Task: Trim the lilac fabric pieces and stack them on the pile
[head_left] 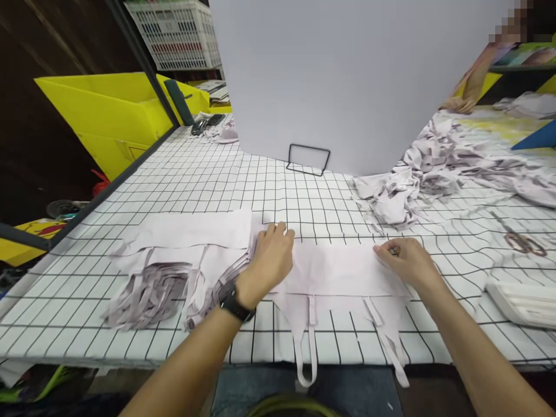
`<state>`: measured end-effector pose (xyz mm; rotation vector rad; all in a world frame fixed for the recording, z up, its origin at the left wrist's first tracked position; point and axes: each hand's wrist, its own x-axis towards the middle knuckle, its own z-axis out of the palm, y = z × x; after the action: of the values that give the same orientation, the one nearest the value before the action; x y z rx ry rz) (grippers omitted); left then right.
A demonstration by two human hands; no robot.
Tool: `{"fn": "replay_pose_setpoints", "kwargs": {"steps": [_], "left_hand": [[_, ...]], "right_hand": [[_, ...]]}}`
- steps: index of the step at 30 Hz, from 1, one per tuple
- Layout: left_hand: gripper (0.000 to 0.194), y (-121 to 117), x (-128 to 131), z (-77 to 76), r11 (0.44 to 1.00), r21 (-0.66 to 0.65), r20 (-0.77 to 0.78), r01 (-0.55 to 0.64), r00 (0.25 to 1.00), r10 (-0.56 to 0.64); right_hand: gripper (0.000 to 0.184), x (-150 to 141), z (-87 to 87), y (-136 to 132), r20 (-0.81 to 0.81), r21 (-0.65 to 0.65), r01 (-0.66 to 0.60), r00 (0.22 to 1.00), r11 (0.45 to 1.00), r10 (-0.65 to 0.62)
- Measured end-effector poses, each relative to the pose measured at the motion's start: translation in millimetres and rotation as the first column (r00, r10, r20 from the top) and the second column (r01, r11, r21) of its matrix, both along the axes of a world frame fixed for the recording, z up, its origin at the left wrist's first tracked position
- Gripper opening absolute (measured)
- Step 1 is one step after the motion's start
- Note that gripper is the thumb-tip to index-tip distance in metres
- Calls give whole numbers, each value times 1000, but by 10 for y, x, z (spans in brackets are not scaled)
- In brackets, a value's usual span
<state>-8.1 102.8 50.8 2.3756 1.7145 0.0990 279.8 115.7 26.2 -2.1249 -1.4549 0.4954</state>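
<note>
A pale pink strappy top (336,269) lies flat on the checked cloth, its straps toward me and hanging over the table's front edge. My right hand (406,263) pinches its far right corner between thumb and fingers. At the far left corner, the fingers of my left hand (273,255) are curled down together onto the fabric; their tips and the thumb are mostly hidden. A black watch (237,302) is on my left wrist. Beside that hand lies a layered stack of similar tops (186,237), with bunched straps along its near side.
A large white board (330,75) stands across the back, a black wire stand (309,159) at its foot. Loose pink garments (399,194) heap at right, near scissors (523,240) and a white plastic object (523,301). Another person's hand (460,104) shows behind. Yellow bin (104,116) at left.
</note>
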Motion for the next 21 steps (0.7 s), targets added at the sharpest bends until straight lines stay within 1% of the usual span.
{"fn": "replay_pose_setpoints", "kwargs": {"steps": [3, 5, 7, 10, 13, 15, 16, 19, 21], "left_hand": [[27, 176, -6, 43, 992, -122, -57, -13, 998, 6], [27, 248, -35, 41, 985, -169, -54, -11, 999, 1], [30, 297, -63, 27, 979, -204, -37, 2, 999, -10], [32, 327, -82, 15, 975, -219, 2, 29, 1000, -29], [17, 297, -89, 57, 981, -191, 49, 42, 998, -34], [8, 245, -113, 135, 986, -162, 96, 39, 995, -24], [7, 213, -136, 189, 989, -146, 127, 33, 992, -15], [5, 121, -250, 403, 996, -87, 236, 23, 972, -2], [4, 73, -339, 571, 999, -12, 375, 35, 927, -28]], "right_hand": [[19, 44, 2, -63, -90, 13, -30, 995, 999, 31], [19, 87, 40, -135, -163, 27, -44, 985, 999, 48], [23, 121, 111, -208, -273, 62, -73, 958, 995, 87], [30, 140, 266, -315, -398, 124, -120, 903, 985, 160], [33, 151, 424, -422, -407, 181, -157, 886, 971, 220], [31, 177, 519, -497, -369, 246, -168, 895, 955, 253], [30, 197, 571, -537, -347, 279, -165, 901, 946, 260], [28, 266, 782, -685, -306, 378, -115, 921, 919, 241], [28, 296, 972, -808, -277, 469, -73, 934, 880, 225]]}}
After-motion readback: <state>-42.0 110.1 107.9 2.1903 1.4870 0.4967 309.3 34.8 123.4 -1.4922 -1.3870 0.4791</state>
